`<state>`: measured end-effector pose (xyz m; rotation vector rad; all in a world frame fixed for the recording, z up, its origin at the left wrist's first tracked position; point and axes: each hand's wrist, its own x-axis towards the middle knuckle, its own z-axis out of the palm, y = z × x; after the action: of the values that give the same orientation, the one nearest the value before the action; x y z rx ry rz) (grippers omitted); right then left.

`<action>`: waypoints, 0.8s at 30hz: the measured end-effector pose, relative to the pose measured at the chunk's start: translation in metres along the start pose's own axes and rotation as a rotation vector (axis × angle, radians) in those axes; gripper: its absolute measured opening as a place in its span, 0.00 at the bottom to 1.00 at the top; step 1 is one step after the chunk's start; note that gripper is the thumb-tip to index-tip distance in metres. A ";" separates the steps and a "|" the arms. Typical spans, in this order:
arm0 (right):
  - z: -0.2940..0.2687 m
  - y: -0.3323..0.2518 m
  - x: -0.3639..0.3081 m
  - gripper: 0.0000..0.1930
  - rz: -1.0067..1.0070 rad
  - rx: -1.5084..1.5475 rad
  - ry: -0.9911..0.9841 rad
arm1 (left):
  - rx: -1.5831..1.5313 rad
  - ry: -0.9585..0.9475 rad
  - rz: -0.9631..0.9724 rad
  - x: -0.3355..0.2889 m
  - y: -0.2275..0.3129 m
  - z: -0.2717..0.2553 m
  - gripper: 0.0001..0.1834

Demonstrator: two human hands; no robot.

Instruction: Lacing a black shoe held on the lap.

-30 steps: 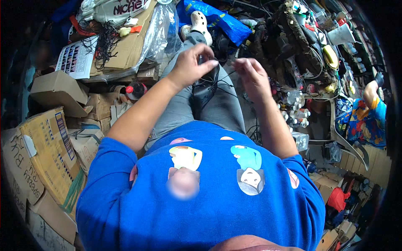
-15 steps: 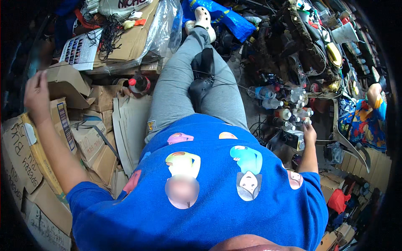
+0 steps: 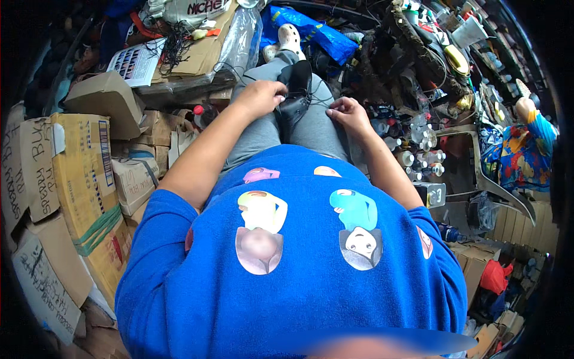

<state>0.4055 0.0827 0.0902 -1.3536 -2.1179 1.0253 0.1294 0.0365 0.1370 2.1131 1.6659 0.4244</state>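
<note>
A black leather shoe [image 3: 294,99] is held upright between my thighs, with thin black thread [image 3: 320,96] trailing from its upper. My left hand [image 3: 260,99] is at the shoe's left side, thumb and fingers pinched together against its edge; a loop of the thread curves out beyond this hand. To the right of the shoe, my right hand [image 3: 351,115] rests over my thigh, with thumb and fingertips closed on the thread. The exact stitch point is too small to make out.
Cardboard boxes [image 3: 84,179] are piled at my left, near a red-capped bottle [image 3: 204,115]. Several small bottles [image 3: 424,158] stand at my right beside a metal frame [image 3: 508,200]. Flat cardboard with a tangle of black cord [image 3: 176,45] lies at the far left. Another person's arm [image 3: 526,110] shows at the right.
Both hands have come in from wide apart at either side to close beside the shoe. The thread, stretched out both ways before, now hangs in loose loops.
</note>
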 end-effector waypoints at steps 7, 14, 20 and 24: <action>-0.030 0.002 -0.004 0.09 0.038 0.284 -0.048 | -0.197 0.332 -0.108 -0.055 -0.034 -0.053 0.12; -0.096 0.078 -0.043 0.09 0.235 0.439 0.092 | -0.178 0.590 -0.477 -0.197 -0.122 -0.120 0.13; -0.095 0.083 -0.035 0.08 0.349 0.391 -0.027 | 0.104 0.821 -0.548 -0.193 -0.087 -0.111 0.16; -0.096 0.104 -0.025 0.12 0.395 0.212 -0.062 | 0.078 0.644 0.006 -0.112 0.005 -0.099 0.17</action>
<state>0.5429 0.1203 0.0720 -1.6857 -1.7556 1.4170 0.0591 -0.0604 0.2272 2.1705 2.0277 1.1547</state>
